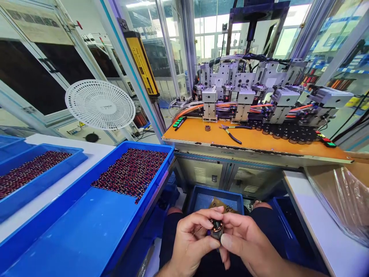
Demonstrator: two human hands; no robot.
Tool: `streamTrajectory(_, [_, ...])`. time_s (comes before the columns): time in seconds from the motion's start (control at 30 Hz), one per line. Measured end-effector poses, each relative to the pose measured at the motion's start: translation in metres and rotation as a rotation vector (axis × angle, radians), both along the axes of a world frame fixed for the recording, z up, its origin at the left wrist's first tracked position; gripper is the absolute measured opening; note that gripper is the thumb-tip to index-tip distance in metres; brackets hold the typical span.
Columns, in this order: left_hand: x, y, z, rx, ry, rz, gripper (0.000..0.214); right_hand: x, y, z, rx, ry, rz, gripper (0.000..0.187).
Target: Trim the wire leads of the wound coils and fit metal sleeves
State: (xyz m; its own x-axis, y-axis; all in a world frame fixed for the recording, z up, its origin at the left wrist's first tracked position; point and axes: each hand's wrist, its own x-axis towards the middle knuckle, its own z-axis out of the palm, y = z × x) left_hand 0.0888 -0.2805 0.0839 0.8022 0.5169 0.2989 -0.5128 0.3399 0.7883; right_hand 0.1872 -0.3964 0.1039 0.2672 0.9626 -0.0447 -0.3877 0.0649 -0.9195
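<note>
While a big gray machine (245, 97) stands out past the left hand (193, 235) and right hand (244, 235), a long blue tray (72, 234) sits off to their left. Both hands pinch a small round coil (216, 234) between their fingertips. It looks light and hard, but its thin copper wire (219, 230) may bend, so hold the dark outside.

Held part (216, 232) black and copper, tabletop (187, 133) orange, dark-marked along front edge, plier handles (234, 137) black and yellow, tray (72, 234) blue, parts (131, 169) toward its far edge speckled red-black
</note>
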Motion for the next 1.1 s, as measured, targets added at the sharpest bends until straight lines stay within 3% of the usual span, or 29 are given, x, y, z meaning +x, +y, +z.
streamTrajectory(0.1, [0.005,0.001,0.001,-0.105,0.015,-0.022,0.012,0.001,0.003,0.0,0.056,-0.2,-0.106,0.033])
streamTrajectory(0.2, [0.013,0.004,-0.001,-0.327,0.195,0.042,0.016,0.01,0.006,0.002,0.261,-0.807,-0.475,0.012])
streamTrajectory(0.27, [0.016,0.006,-0.005,-0.367,0.369,0.174,0.021,0.02,0.006,0.001,0.382,-1.265,-0.716,0.015])
streamTrajectory(0.33, [0.013,0.005,-0.009,-0.194,0.449,0.344,0.02,0.032,0.005,-0.003,0.406,-1.58,-0.838,0.016])
streamTrajectory(0.4, [0.006,0.003,-0.009,0.156,0.374,0.447,0.021,0.042,0.003,-0.007,0.42,-1.769,-0.858,0.015])
streamTrajectory(0.47, [-0.001,0.0,-0.003,0.488,0.248,0.445,0.038,0.048,0.002,-0.009,0.496,-1.895,-0.814,0.015])
streamTrajectory(0.53, [-0.003,-0.002,0.007,0.655,0.195,0.429,0.057,0.051,0.0,-0.008,0.594,-1.974,-0.76,0.011])
streamTrajectory(0.6, [-0.001,-0.002,0.018,0.696,0.205,0.428,0.06,0.049,-0.001,-0.007,0.655,-2.009,-0.707,0.01])
streamTrajectory(0.7, [0.004,0.0,0.027,0.71,0.238,0.408,0.046,0.042,-0.003,-0.006,0.641,-1.94,-0.689,0.009])
streamTrajectory(0.83, [0.005,0.006,0.028,0.794,0.21,0.384,0.036,0.032,-0.005,0.004,0.425,-1.522,-0.603,0.014])
streamTrajectory(0.97, [0.001,0.008,0.027,0.863,0.181,0.367,0.038,0.027,-0.006,0.019,0.415,-1.239,-0.478,0.009])
streamTrajectory(1.1, [-0.001,0.006,0.025,0.619,0.242,0.242,0.033,0.024,-0.005,0.018,0.379,-1.043,-0.482,0.011])
